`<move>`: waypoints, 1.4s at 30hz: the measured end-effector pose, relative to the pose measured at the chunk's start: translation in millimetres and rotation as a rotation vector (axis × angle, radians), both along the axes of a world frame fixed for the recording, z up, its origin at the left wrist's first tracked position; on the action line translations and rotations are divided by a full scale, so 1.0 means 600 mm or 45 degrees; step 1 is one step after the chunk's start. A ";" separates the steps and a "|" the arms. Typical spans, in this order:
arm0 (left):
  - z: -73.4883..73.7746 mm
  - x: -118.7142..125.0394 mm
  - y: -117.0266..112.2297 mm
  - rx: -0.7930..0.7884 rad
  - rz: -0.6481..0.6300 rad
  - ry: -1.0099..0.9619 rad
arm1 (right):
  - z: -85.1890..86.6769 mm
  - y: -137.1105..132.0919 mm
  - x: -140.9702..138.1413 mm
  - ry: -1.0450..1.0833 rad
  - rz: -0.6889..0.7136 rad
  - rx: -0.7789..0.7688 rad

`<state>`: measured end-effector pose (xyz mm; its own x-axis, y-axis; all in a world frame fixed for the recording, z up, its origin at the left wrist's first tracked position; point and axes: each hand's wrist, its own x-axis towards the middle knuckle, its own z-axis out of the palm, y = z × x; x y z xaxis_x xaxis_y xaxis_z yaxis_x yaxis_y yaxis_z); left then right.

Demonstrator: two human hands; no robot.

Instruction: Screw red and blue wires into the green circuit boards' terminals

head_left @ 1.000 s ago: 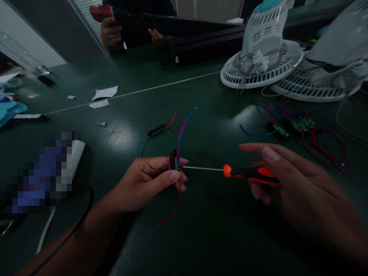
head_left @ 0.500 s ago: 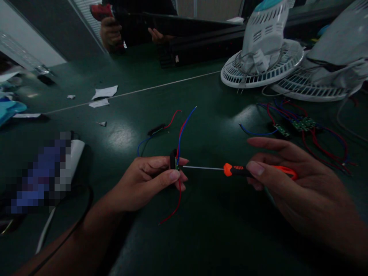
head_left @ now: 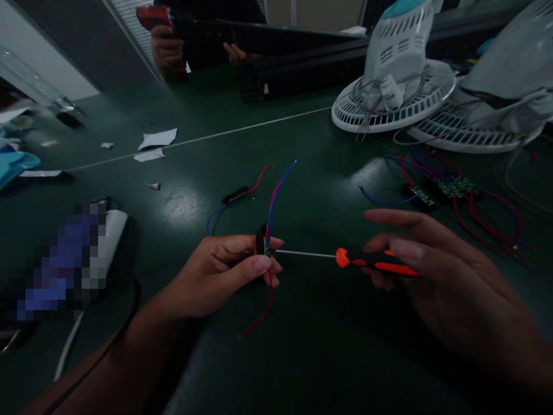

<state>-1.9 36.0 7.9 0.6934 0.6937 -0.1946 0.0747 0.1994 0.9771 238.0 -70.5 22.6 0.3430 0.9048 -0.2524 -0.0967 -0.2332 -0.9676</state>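
Note:
Between the thumb and fingers of my left hand (head_left: 228, 268) is a small green circuit board (head_left: 266, 248) with a black part (head_left: 260, 239) behind it. Red and blue wires (head_left: 276, 199) rise from its top, and a red wire (head_left: 268, 300) hangs below. My right hand (head_left: 436, 271) is closed on the orange and black handle of a screwdriver (head_left: 356, 259), slightly blurred. The thin shaft points left, its tip at the board; whether it sits in a screw I cannot make out. Just beyond my left hand lies a similar black piece (head_left: 235, 195) with red and blue wires.
Several wired circuit boards (head_left: 453, 185) lie to the right. White fan parts (head_left: 395, 98) stand at the back right. Across the table a person's hand (head_left: 167, 49) holds a red drill (head_left: 152, 17) near a long black panel (head_left: 302, 37). Paper scraps (head_left: 158, 138) lie at left.
My right hand has shifted a little left along the screwdriver handle, and the handle appears rotated. My left hand and the board stay almost in place.

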 end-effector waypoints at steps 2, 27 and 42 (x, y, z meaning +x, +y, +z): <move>-0.001 0.000 0.001 -0.001 -0.005 -0.005 | 0.001 0.003 0.001 -0.067 0.016 -0.056; 0.001 0.000 0.000 -0.021 -0.012 -0.025 | 0.003 0.002 -0.002 -0.079 -0.077 0.039; 0.001 -0.002 0.000 0.161 -0.013 0.174 | -0.013 0.015 0.014 -0.309 0.149 0.011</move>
<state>-2.9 36.2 8.5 0.6735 0.7118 -0.1991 0.2097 0.0742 0.9749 246.5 -61.4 14.7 0.2858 0.9435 -0.1677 0.1657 -0.2210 -0.9611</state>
